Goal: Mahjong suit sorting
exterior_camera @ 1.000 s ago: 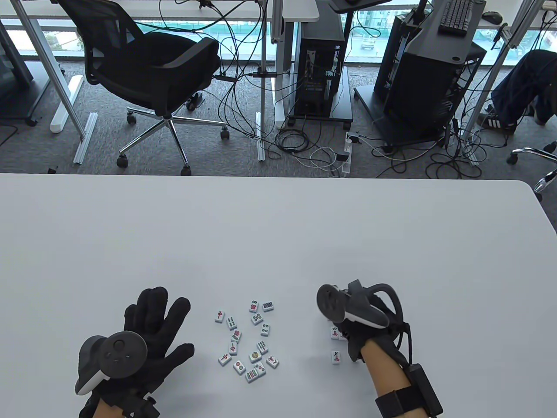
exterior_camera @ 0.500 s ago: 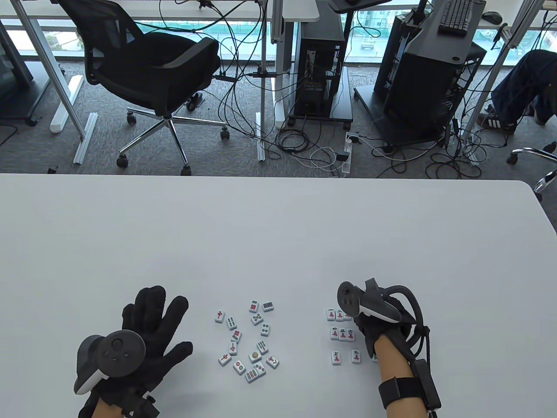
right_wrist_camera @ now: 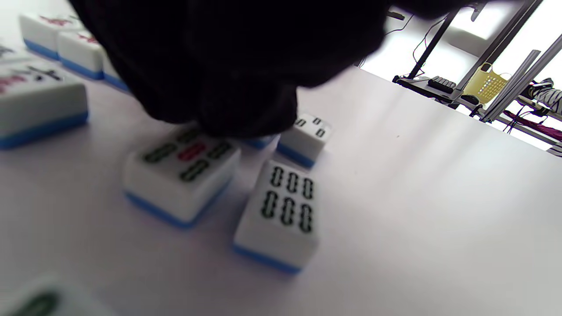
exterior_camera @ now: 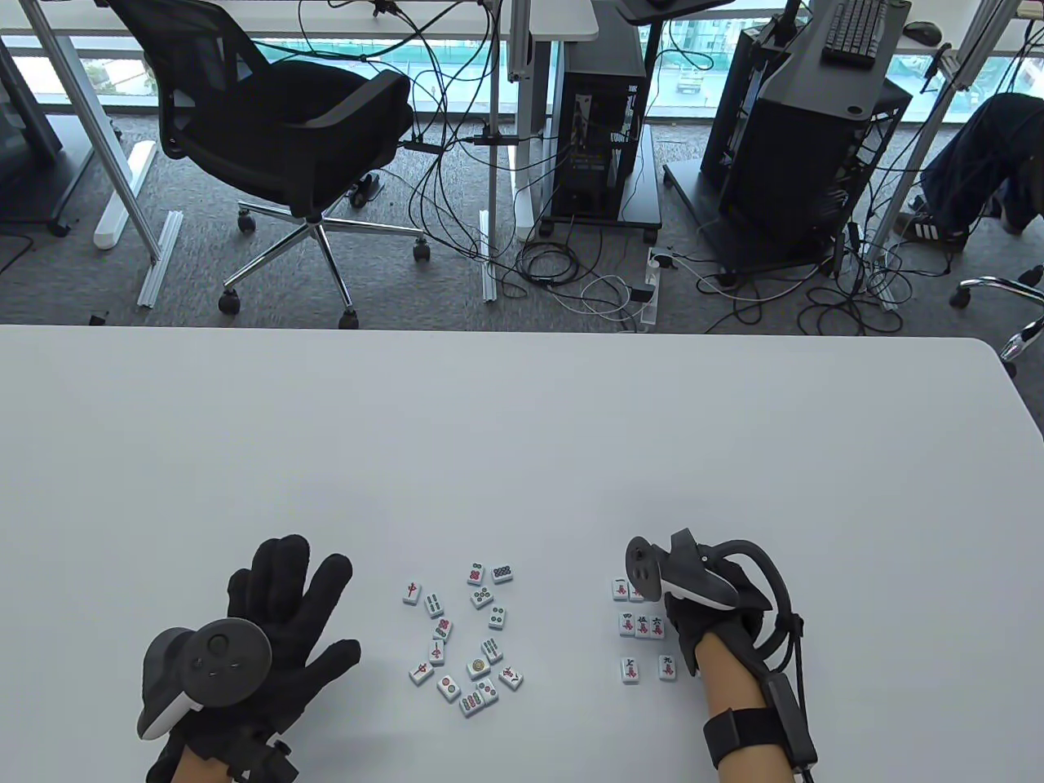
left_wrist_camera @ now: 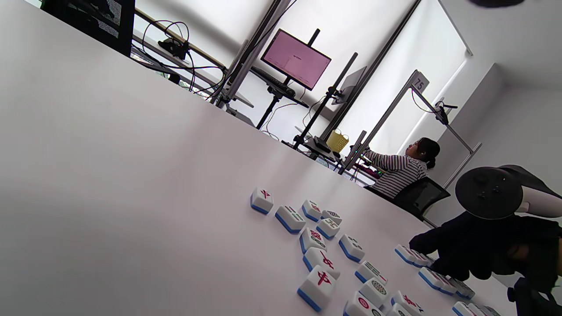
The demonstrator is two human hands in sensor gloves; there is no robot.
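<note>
My left hand (exterior_camera: pixel 285 595) lies flat on the white table (exterior_camera: pixel 522 440) with its fingers spread, touching no tile. To its right is a loose cluster of mixed mahjong tiles (exterior_camera: pixel 465 644), face up. Character tiles (exterior_camera: pixel 640 625) stand in rows further right. My right hand (exterior_camera: pixel 693 608) hunches over the spot just right of those rows. In the right wrist view its bunched fingertips (right_wrist_camera: pixel 246 118) grip the far end of a five-bamboo tile (right_wrist_camera: pixel 184 166) lying on the table. A six-bamboo tile (right_wrist_camera: pixel 283 210) and another bamboo tile (right_wrist_camera: pixel 305 136) lie beside it.
The table stretches bare toward its far edge. Beyond it are an office chair (exterior_camera: pixel 285 122), computer towers and floor cables. In the left wrist view a seated person (left_wrist_camera: pixel 404 169) works at a desk behind the table.
My right hand moved right off the character rows, uncovering them, then eased slightly back left. The left hand and the mixed cluster stayed put.
</note>
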